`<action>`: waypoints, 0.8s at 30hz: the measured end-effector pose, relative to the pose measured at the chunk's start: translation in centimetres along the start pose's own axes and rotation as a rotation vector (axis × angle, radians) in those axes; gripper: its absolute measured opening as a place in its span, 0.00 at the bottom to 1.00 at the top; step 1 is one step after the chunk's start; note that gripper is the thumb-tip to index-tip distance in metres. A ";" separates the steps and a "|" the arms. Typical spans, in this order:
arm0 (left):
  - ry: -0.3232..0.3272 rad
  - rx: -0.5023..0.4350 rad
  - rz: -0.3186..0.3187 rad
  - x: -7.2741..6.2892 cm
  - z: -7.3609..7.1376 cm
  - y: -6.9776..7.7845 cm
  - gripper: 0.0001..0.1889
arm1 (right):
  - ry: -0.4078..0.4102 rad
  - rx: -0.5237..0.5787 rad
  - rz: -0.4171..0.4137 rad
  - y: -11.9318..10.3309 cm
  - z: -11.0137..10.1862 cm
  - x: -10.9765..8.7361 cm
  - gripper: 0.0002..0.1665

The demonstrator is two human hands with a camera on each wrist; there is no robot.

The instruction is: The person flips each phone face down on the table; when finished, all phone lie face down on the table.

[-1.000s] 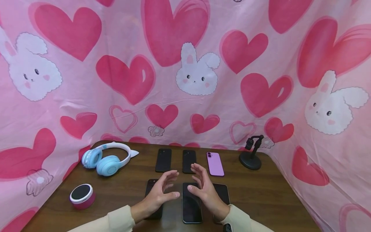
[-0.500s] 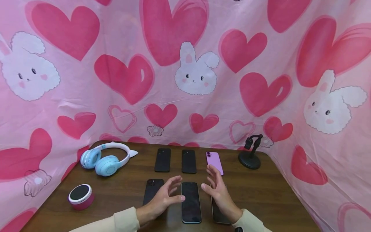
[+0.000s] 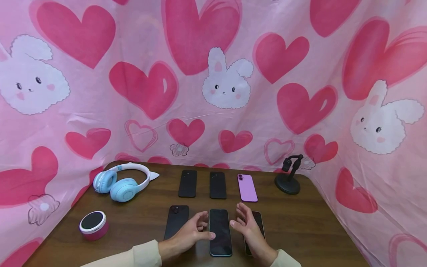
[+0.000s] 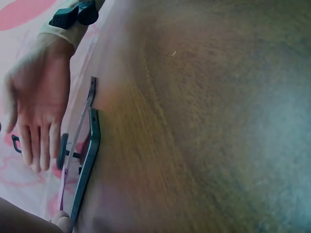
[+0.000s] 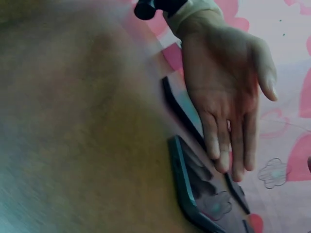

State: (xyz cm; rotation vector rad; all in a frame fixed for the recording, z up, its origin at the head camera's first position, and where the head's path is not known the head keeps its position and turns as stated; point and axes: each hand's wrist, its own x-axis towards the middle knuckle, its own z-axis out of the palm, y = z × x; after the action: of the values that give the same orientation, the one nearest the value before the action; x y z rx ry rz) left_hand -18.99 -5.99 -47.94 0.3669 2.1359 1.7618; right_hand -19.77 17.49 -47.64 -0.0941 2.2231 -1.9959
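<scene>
A dark phone lies screen up on the brown table, between both hands. On its left is my left hand, fingers loosely bent, with the thumb tip at the phone's left edge; whether it touches is hard to tell. My right hand hovers by the right side, partly covering another dark phone. The left hand hides the lower part of a black phone lying back up. The left wrist view shows the right palm beside the middle phone's edge; neither hand holds anything.
Two black phones and a lilac phone lie in a back row. Blue and white headphones and a pink round speaker sit left. A black stand is back right. Pink cloth surrounds the table.
Both hands have come lower around the middle phone. The right hand went right, then back left and nearer. The left hand shifted right, uncovering more of the left phone. The phones have stayed put.
</scene>
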 end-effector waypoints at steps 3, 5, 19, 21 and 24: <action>0.008 0.018 -0.025 0.2 0.2 -0.1 0.45 | -0.011 -0.026 0.053 0.4 0.3 -0.1 0.46; 0.010 0.030 -0.040 0.3 0.3 -0.2 0.44 | -0.022 -0.039 0.092 0.7 0.4 -0.1 0.46; -0.013 0.023 -0.119 1.0 0.6 -0.4 0.43 | -0.086 -0.019 0.124 1.2 1.0 0.0 0.44; -0.012 0.007 -0.132 1.1 0.7 -0.3 0.43 | -0.088 -0.022 0.121 1.3 1.0 0.0 0.43; -0.008 -0.023 -0.151 1.1 0.8 -0.2 0.42 | -0.089 -0.027 0.118 1.4 1.0 0.1 0.43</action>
State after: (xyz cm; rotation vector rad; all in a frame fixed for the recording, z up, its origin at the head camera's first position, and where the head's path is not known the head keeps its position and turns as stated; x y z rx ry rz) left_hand -19.71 -4.89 -48.41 0.2011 2.0774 1.6953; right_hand -19.61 16.63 -49.12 -0.0524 2.1485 -1.8636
